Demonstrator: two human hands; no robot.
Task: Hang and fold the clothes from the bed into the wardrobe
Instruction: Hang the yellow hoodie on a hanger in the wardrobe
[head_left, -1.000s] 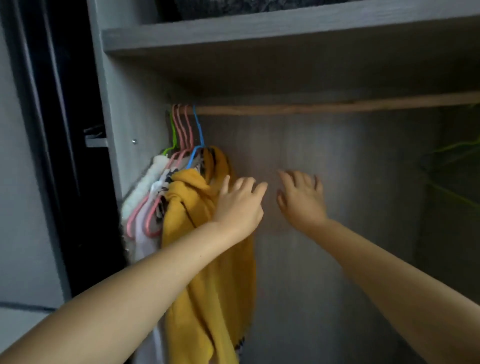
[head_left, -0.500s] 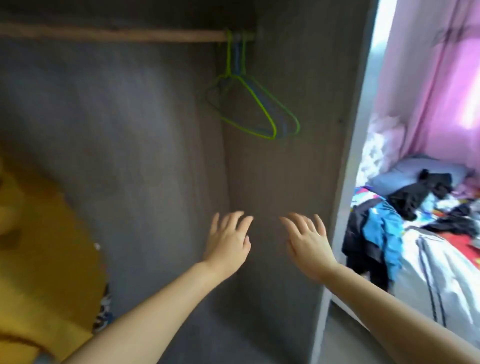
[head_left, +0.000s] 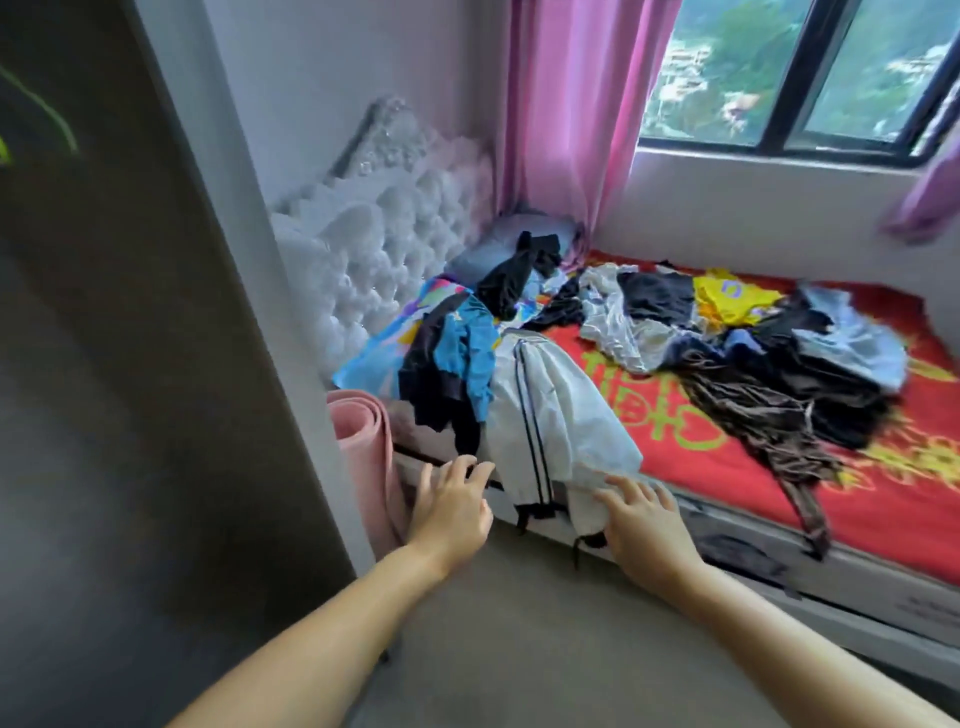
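Clothes: heaped on the bed (head_left: 727, 462), beside the wardrobe (head_left: 130, 364); white striped trousers (head_left: 556, 421) hang over its near edge.
Left hand (head_left: 454, 512): grip wide, fingers spread, holding nothing.
Right hand (head_left: 641, 522): grip wide, fingers at the trouser hem.
Doing it well: probably take the trousers by the waistband, so the legs hang even.
Writing: yellow characters on the red sheet, blurred, unreadable.
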